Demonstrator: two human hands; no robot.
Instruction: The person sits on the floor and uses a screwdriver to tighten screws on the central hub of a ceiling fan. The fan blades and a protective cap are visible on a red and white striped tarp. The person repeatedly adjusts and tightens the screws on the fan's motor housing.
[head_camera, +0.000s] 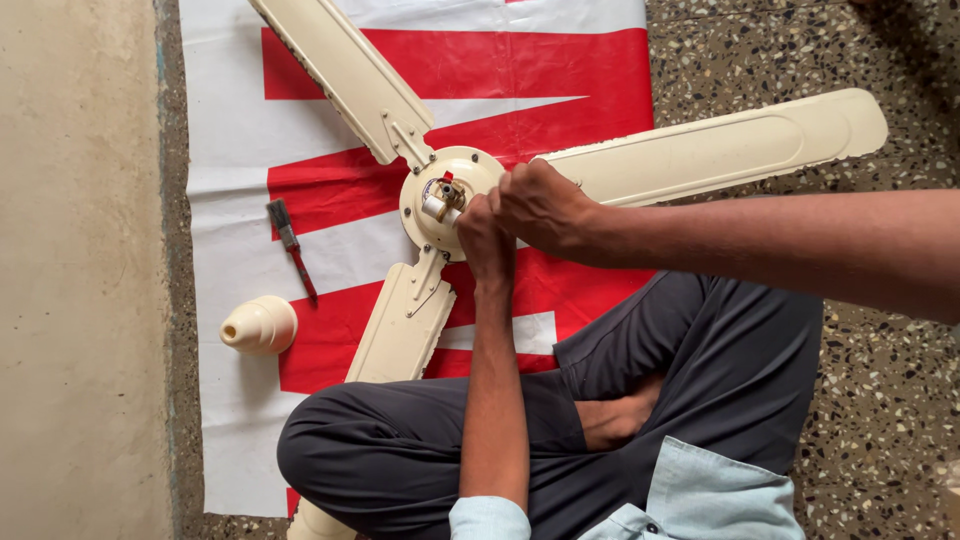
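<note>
A cream ceiling fan lies on a red and white sheet (230, 150), its three blades spread from the round motor hub (435, 200). A short metal shaft (442, 198) with a red bit sticks out of the hub's middle. My left hand (485, 240) reaches up from below, its fingers closed against the hub right beside the shaft. Coming in from the right, my right hand (540, 205) is closed over the hub's right edge, touching the left hand. What the fingers pinch is hidden.
A small brush-like tool with a red handle (290, 250) lies on the sheet left of the hub. A cream bell-shaped fan cover (260, 325) sits below it. My crossed legs in dark trousers (700, 360) are under the arms. A beige wall (80, 270) runs along the left; speckled floor (890, 400) lies on the right.
</note>
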